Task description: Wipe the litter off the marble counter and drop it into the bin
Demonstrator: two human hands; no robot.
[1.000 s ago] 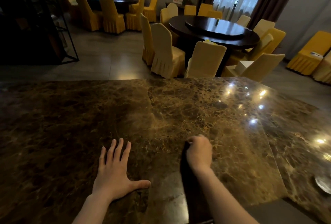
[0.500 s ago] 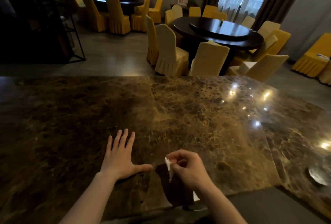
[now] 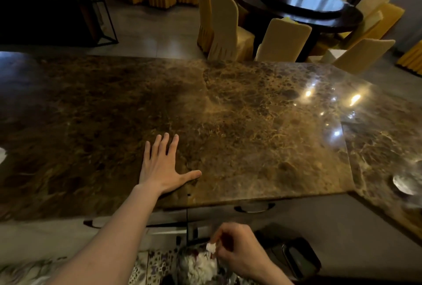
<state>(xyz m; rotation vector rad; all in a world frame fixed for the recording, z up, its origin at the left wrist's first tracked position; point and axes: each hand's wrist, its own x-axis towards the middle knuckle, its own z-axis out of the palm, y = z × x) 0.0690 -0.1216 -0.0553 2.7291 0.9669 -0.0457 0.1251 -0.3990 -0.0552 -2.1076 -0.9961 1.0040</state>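
Below the counter edge, the right hand [image 3: 237,250] pinches a white scrap [image 3: 211,247] just over the bin [image 3: 198,266]. Let go off-centre, it may miss and hit the floor. Farther on, the left hand [image 3: 164,166] lies flat, fingers spread, on the counter [image 3: 262,125].

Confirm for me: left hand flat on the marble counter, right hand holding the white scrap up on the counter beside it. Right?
Not quite. The left hand is flat on the marble counter, but the right hand is off it: the head view shows it below the counter's near edge, pinching the white scrap over the bin of white litter.
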